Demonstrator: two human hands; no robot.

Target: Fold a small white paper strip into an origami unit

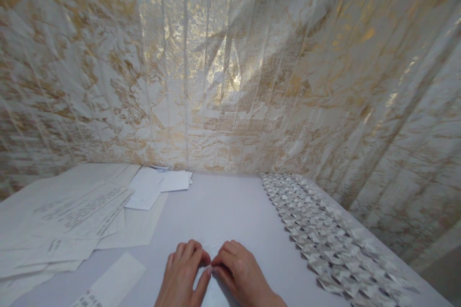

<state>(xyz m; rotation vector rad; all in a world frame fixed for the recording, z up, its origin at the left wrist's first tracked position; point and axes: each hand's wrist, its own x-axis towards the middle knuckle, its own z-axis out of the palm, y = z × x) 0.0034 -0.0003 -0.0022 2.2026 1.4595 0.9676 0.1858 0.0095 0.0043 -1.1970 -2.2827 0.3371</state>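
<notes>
Low in the middle of the view, my left hand (187, 268) and my right hand (241, 268) meet at the fingertips just above the white tabletop (219, 211). Thumb and fingers of each hand are pinched together. Whatever lies between them is mostly hidden; only a tiny pale bit shows at the fingertips, too small to name. Left of my left hand lies a paper strip (117, 276) with print at its near end.
Overlapping printed sheets (82, 216) cover the left side. Small blank white papers (146, 189) lie at the back left. Rows of small folded paper pieces (324, 244) run along the right edge. Behind the table hangs a gold-patterned curtain (230, 72).
</notes>
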